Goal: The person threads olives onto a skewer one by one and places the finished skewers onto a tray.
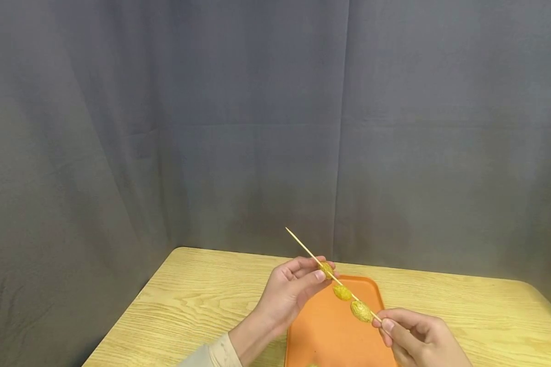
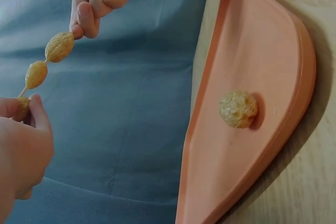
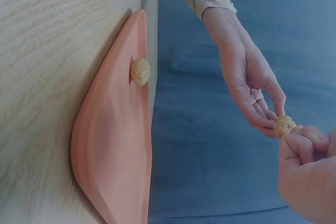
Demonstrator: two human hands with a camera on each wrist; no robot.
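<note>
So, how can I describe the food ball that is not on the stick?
Find the flat orange plastic tray on the light wooden table. One round, crumbly golden food ball lies loose in it, alone; the other pieces sit threaded on a thin wooden skewer.

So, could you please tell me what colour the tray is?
The tray is orange, shown best in the left wrist view.

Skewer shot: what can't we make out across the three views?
- Head: lone ball on the orange tray, cut off by the bottom edge.
- Right wrist: skewer stick hidden behind the right hand; only one ball shows.
- Left wrist: top skewered ball mostly hidden by the left hand.
</note>
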